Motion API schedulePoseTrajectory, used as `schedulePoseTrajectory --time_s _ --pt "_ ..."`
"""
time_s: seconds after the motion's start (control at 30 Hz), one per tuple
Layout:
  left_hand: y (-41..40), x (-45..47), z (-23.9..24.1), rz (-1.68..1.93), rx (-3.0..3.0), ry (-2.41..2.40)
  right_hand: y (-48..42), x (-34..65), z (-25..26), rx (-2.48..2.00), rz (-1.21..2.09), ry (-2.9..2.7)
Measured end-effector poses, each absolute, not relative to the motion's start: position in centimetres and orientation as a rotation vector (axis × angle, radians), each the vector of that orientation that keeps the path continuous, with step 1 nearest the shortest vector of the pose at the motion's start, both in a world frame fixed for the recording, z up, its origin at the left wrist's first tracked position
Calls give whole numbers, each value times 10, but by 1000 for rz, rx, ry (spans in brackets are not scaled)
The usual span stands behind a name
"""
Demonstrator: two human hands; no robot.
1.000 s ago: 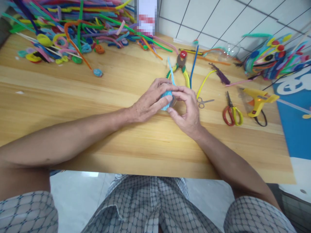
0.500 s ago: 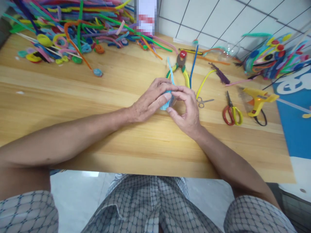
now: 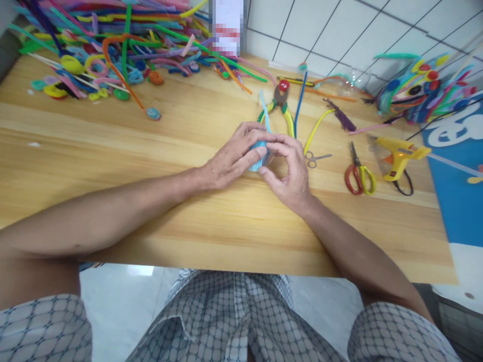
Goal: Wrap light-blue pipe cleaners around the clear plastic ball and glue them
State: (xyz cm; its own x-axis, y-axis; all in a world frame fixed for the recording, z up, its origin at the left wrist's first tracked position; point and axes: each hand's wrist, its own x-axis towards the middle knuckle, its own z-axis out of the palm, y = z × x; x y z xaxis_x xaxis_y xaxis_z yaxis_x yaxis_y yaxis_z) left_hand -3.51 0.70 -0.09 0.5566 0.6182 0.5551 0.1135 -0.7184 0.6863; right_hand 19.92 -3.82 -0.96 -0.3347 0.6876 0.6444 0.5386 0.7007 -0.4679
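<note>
Between my two hands is a small light-blue bundle of pipe cleaner [image 3: 258, 164], mostly covered by fingers. From its top a loose light-blue end [image 3: 264, 111] sticks up past my fingers. My left hand [image 3: 238, 155] is closed on the bundle from the left, thumb laid across its front. My right hand [image 3: 290, 168] grips the other side with bent fingers and thumb. Just behind the hands lie pliers [image 3: 281, 100] with yellow-green handles. A blue pipe cleaner [image 3: 301, 103] and a yellow pipe cleaner [image 3: 316, 131] rest to their right.
Small metal scissors [image 3: 317, 159], red-and-yellow-handled scissors [image 3: 358, 176] and a yellow glue gun [image 3: 402, 155] lie to the right. A colourful pipe-cleaner figure [image 3: 411, 93] stands at the back right. Many pipe cleaners [image 3: 113, 45] are heaped at the back left, near a tiled wall [image 3: 339, 30].
My hands and the light-blue bundle hold nearly the same pose. Only the camera view has shifted slightly.
</note>
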Motion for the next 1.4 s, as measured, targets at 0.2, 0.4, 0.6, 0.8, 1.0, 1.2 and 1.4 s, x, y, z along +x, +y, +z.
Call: schedulePoseTrajectory --time_s 0.2,0.4,0.6,0.8,1.0,1.2,1.4 --pt "5 -36 1 1099 2175 612 -39 200 -11 -986 218 -2028" --pt "3 -36 -4 1098 2090 667 -40 197 -9 -998 178 -2037" --pt "5 -34 -11 1070 1999 709 -40 200 -9 -957 201 -2051" --pt "4 -39 0 995 1957 718 -40 201 -9 -960 138 -2053" --pt "9 -36 -8 980 1787 615 -40 200 -8 -970 80 -2063" --pt "10 -34 -12 980 1704 588 -40 202 -1 -847 209 -2009" --pt "6 -34 -13 997 1759 622 -37 207 -3 -934 247 -1980"
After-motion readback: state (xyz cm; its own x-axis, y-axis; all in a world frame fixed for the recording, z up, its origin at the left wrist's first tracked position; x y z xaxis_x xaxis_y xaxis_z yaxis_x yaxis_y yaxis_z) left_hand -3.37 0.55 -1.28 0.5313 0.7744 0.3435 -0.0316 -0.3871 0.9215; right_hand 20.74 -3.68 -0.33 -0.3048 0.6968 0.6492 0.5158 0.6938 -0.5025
